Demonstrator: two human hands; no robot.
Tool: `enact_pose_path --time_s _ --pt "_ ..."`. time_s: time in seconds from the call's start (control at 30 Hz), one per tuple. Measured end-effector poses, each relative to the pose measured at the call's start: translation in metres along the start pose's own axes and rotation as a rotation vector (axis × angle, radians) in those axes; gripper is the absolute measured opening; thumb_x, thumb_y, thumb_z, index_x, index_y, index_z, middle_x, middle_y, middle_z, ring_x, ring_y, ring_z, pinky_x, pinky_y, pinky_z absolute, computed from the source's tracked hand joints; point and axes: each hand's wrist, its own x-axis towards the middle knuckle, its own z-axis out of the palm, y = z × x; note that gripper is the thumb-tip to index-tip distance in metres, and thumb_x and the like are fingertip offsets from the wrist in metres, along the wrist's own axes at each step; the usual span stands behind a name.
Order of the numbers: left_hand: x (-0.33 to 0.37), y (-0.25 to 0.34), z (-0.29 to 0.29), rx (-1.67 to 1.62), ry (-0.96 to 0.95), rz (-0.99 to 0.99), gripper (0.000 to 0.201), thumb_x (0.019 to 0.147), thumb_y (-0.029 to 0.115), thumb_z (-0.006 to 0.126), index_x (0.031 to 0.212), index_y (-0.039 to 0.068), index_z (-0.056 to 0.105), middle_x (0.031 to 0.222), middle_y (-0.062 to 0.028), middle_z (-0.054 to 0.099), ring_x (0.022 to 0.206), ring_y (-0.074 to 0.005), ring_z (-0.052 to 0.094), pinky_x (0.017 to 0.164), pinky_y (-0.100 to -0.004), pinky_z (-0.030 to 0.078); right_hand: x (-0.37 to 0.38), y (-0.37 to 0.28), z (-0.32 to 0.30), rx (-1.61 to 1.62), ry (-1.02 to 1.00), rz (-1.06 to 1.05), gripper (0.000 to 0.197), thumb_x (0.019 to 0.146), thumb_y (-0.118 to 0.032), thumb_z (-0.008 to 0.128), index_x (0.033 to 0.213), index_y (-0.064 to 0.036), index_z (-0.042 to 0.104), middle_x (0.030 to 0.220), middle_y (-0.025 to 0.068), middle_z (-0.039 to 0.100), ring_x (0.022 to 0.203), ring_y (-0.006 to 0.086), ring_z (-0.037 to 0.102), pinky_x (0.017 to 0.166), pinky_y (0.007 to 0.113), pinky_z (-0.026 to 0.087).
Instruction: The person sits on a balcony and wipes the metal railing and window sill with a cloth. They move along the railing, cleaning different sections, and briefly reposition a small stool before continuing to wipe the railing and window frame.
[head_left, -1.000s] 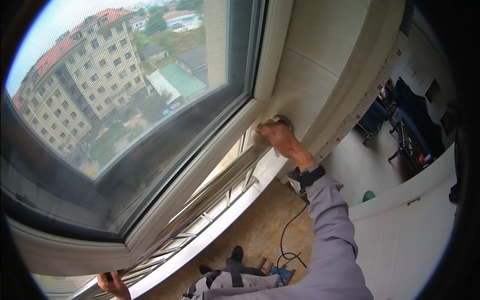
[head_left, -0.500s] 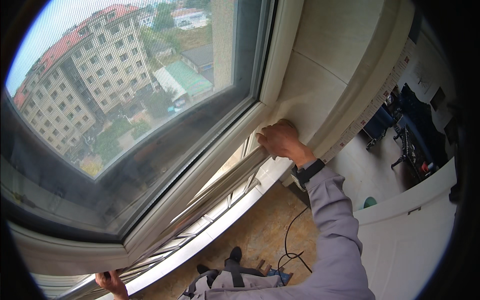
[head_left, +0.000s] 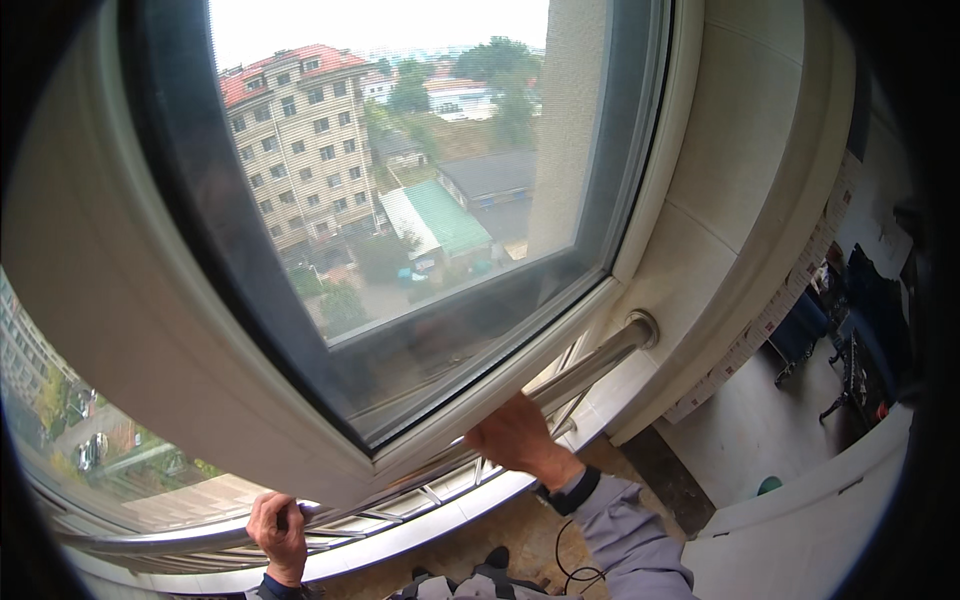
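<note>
A shiny metal handrail (head_left: 600, 357) runs from a round wall flange on the right, along the lower edge of a pale window frame (head_left: 560, 345), and curves away to the left. My right hand (head_left: 520, 440) is closed over the handrail just below the frame, its fingertips partly hidden. At the lower left, my left hand (head_left: 278, 535) is also closed at the handrail, knuckles up, near the frame's bottom corner. A dark gap shows between its thumb and fingers, and I cannot make out whether anything else is in there.
Thin metal bars and a white sill (head_left: 440, 520) lie below the handrail. The tiled wall (head_left: 720, 190) stands at the right, beyond it a white door (head_left: 800, 520) and dark furniture (head_left: 860, 330). A black cable (head_left: 570, 565) lies on the floor. Buildings show outside.
My right hand has moved left along the handrail, away from the wall flange, which now shows. My left hand has come further into view. The head view has turned left and up.
</note>
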Motion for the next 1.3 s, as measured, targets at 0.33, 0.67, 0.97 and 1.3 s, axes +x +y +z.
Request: enact_pose_path --time_s 0.33,0.67,0.97,1.3 --pt "0.004 -0.001 -0.009 -0.109 -0.061 0.053 0.016 0.085 -0.01 0.068 0.095 0.002 0.067 0.09 -0.0113 0.066 0.074 -0.0209 0.064 0.067 -0.0302 0.052 -0.015 -0.137 0.048 0.195 0.193 -0.111 0.047 0.082 -0.002 0.068 0.129 -0.0074 0.063 0.113 0.0145 0.069 0.109 0.0344 0.064 0.093 0.047 0.052" --pt "-0.026 0.05 -0.016 -0.705 -0.662 -0.346 0.033 0.091 0.0 0.069 0.123 -0.003 0.063 0.116 -0.0164 0.068 0.099 -0.0248 0.07 0.087 -0.0348 0.057 -0.077 -0.178 -0.004 1.635 0.296 0.994 0.035 0.101 -0.02 0.05 0.127 0.001 0.059 0.119 0.0072 0.061 0.109 0.0154 0.063 0.097 0.029 0.051" --pt "-0.023 0.077 0.024 -1.131 -0.867 -0.922 0.03 0.098 0.021 0.073 0.119 0.0 0.07 0.106 -0.0036 0.074 0.092 -0.0136 0.069 0.087 -0.0327 0.057 -0.09 -0.184 -0.009 1.287 0.214 0.913 0.038 0.1 -0.018 0.059 0.133 0.0011 0.058 0.127 0.0132 0.066 0.113 0.0218 0.065 0.098 0.034 0.052" --pt "-0.031 0.096 0.052 -1.173 -0.977 -1.014 0.031 0.102 0.018 0.064 0.127 0.0 0.063 0.12 -0.0059 0.07 0.109 -0.0147 0.066 0.098 -0.0343 0.053 -0.118 -0.18 -0.011 0.181 -0.092 0.093 0.075 0.084 -0.008 0.074 0.153 -0.0073 0.044 0.151 0.0154 0.051 0.134 0.036 0.054 0.11 0.045 0.049"
